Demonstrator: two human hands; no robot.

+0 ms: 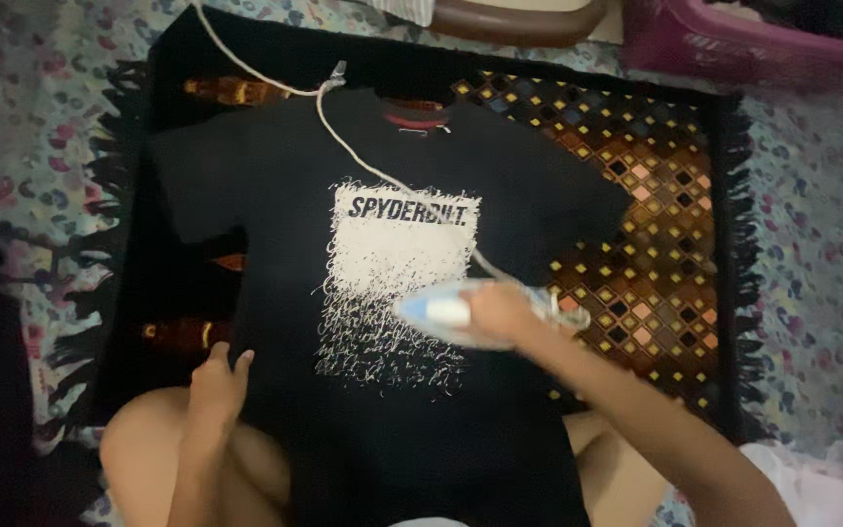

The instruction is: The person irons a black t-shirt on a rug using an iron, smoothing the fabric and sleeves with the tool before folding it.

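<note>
On the dark patterned mat [675, 195] spread over the flowered floor covering [812, 254], a black T-shirt [275, 185] lies face up, collar away from me and hem drawn toward my knees. At the shirt's centre sits a white printed panel [392, 283]; I take this panel as the landmark. Just right of the panel's lower half, my right hand [504, 312] is closed around the handle of a light blue and white iron [451, 312], whose nose points toward the panel and overlaps its right edge. The image is blurred here, so I cannot tell whether the soleplate presses flat. The iron's white cord [343, 146] runs from above the panel, across its top right corner, to the iron. Below and left of the panel, my left hand [217, 385] rests on the shirt's left edge near the hem, fingers loosely curled, pinning the cloth; I cannot tell whether it pinches a fold. The two hands are well apart, one on each side of the panel.

Judged from the lie of the cloth, the chest and sleeves above the panel look smooth, and the iron works at mid-body; the lower body toward the hem appears not yet pressed. A pink basket [763, 39] stands far above and right of the panel.
</note>
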